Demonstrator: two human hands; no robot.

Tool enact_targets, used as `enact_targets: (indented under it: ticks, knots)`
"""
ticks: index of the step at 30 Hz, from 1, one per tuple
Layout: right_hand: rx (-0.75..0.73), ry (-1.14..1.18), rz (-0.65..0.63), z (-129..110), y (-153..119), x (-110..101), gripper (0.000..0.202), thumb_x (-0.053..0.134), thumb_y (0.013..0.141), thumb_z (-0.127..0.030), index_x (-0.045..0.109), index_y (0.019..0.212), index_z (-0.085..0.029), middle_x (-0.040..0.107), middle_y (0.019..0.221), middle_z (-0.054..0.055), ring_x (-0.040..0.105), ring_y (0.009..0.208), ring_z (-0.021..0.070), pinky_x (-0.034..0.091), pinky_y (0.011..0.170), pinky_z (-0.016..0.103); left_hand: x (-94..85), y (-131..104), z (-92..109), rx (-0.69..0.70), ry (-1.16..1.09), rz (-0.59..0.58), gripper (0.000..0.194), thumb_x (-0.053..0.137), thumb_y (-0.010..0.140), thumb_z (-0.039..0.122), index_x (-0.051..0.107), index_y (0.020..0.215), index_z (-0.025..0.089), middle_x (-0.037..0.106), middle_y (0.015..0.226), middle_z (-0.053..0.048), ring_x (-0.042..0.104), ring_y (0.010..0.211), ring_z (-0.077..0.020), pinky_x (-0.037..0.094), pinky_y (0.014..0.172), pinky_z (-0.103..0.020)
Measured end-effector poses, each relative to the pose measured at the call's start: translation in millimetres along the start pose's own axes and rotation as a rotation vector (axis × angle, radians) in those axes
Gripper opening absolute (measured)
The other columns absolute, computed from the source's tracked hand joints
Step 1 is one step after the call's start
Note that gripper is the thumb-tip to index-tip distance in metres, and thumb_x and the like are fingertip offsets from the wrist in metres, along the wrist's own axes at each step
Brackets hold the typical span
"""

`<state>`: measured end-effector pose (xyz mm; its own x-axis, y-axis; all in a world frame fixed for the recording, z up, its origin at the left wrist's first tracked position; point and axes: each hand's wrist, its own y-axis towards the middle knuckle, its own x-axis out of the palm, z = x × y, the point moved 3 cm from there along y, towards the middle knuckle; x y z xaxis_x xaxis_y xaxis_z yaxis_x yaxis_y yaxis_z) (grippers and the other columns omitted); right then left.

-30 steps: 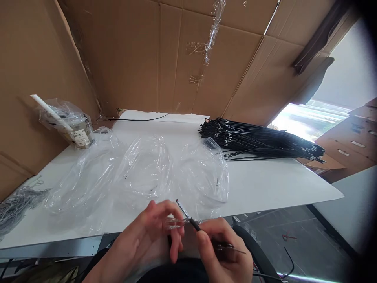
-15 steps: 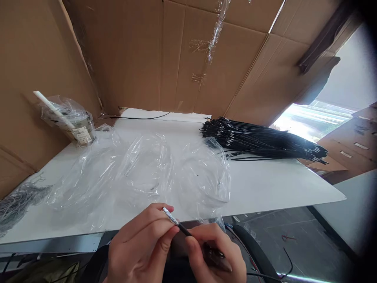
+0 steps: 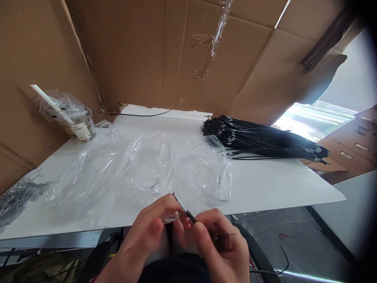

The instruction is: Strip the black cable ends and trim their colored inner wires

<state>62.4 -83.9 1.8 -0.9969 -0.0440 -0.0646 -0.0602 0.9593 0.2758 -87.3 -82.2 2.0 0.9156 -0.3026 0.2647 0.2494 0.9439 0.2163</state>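
Note:
My right hand pinches a black cable between thumb and forefinger. A dark, shiny object, blurred and partly hidden, sits in the same palm. The cable's bare silvery end points up and left, close to my left forefinger. My left hand is partly smeared by motion, its thumb apart from the forefinger. A small shiny scrap, foil-like, shows between the left fingers; whether they grip it I cannot tell.
Crumpled clear plastic bags spread over the white table. A bundle of black cables lies at the back right. A bag-lined container with a white stick and a heap of grey strands are at left. Cardboard walls stand behind.
My left thumb has lifted away from the cable and the left fingers have spread. A foil-like scrap now shows beside the cable end, which looks thinner. The right hand keeps its pinch.

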Motion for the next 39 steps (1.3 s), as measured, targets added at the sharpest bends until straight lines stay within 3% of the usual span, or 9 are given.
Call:
enact_targets:
  ticks: [3,6,10,19,22,27,32,36,39]
  knots:
    - [0.116,0.152,-0.164,-1.7,11.1,-3.9,0.03,0.06,0.098,-0.042,0.063,0.078,-0.02,0.05,0.053,-0.005,0.037,0.046,0.007,0.026,0.045,0.021,-1.5,4.4,-3.7,-0.048,-0.144,-0.036,0.055,0.045,0.095,0.068,0.072,0.116,0.025,0.065,0.093,-0.006,0.062,0.088,-0.0233,0.049,0.088,-0.036]
    - [0.198,0.281,-0.298,-2.0,19.3,-5.7,0.032,0.06,0.098,-0.046,0.06,0.08,-0.019,0.046,0.051,-0.007,0.034,0.047,0.0069,0.031,0.053,0.022,-1.7,4.6,-5.4,0.048,-0.084,-0.049,0.035,0.063,0.093,0.053,0.071,0.12,0.033,0.059,0.102,-0.004,0.058,0.092,-0.02,0.046,0.09,-0.033]
    - [0.325,0.443,-0.421,0.4,22.4,-1.3,0.034,0.064,0.096,-0.049,0.057,0.081,-0.019,0.042,0.046,-0.009,0.028,0.044,0.0055,0.03,0.055,0.022,1.0,1.2,-5.0,0.129,-0.138,-0.125,0.042,0.075,0.087,0.043,0.066,0.128,0.041,0.056,0.103,-0.003,0.057,0.101,-0.0228,0.045,0.091,-0.038]
    - [0.404,0.537,-0.523,7.4,17.2,17.9,0.033,0.067,0.093,-0.05,0.058,0.086,-0.02,0.042,0.046,-0.01,0.029,0.042,0.0051,0.023,0.049,0.023,-8.5,3.5,1.4,0.153,0.004,0.096,0.013,0.068,0.094,0.035,0.08,0.099,0.034,0.059,0.087,0.0,0.057,0.075,-0.0122,0.047,0.072,-0.024]
    - [0.3,0.347,-0.395,2.7,17.2,20.9,0.027,0.066,0.093,-0.046,0.061,0.088,-0.02,0.05,0.056,-0.006,0.039,0.051,0.0077,0.028,0.053,0.023,-10.6,3.8,4.0,0.16,0.016,0.185,0.011,0.072,0.091,0.037,0.081,0.089,0.03,0.061,0.082,0.0,0.058,0.075,-0.013,0.047,0.071,-0.024]
    - [-0.088,0.041,-0.135,-10.9,19.5,16.7,0.015,0.069,0.088,-0.02,0.058,0.096,-0.027,0.055,0.088,-0.004,0.033,0.053,0.006,0.027,0.045,0.019,-13.0,3.1,12.6,0.204,0.1,0.268,0.009,0.075,0.089,0.034,0.081,0.083,0.03,0.065,0.079,0.0,0.059,0.077,-0.0139,0.048,0.072,-0.022]
    - [-0.355,-0.104,-0.127,-23.5,22.7,9.6,0.016,0.063,0.091,-0.013,0.058,0.097,-0.027,0.049,0.076,-0.004,0.041,0.054,0.0085,0.032,0.045,0.019,-11.0,0.3,8.8,0.134,-0.001,0.241,0.012,0.069,0.094,0.032,0.078,0.088,0.028,0.067,0.087,-0.001,0.061,0.086,-0.016,0.048,0.08,-0.024]
    - [-0.319,-0.262,-0.222,-31.2,27.8,5.8,0.021,0.057,0.094,-0.015,0.046,0.078,-0.023,0.041,0.062,-0.007,0.036,0.049,0.0081,0.03,0.043,0.02,-8.0,1.6,4.3,0.057,-0.169,0.225,0.02,0.062,0.098,0.036,0.077,0.09,0.026,0.071,0.088,-0.001,0.064,0.09,-0.016,0.049,0.087,-0.024]
    - [-0.368,-0.346,-0.321,-39.9,33.3,7.3,0.02,0.065,0.089,-0.014,0.049,0.088,-0.025,0.046,0.066,-0.008,0.037,0.051,0.0075,0.03,0.043,0.019,-7.5,4.0,4.4,0.031,-0.183,0.283,0.015,0.069,0.094,0.034,0.08,0.087,0.026,0.074,0.085,0.0,0.067,0.084,-0.0132,0.051,0.081,-0.018]
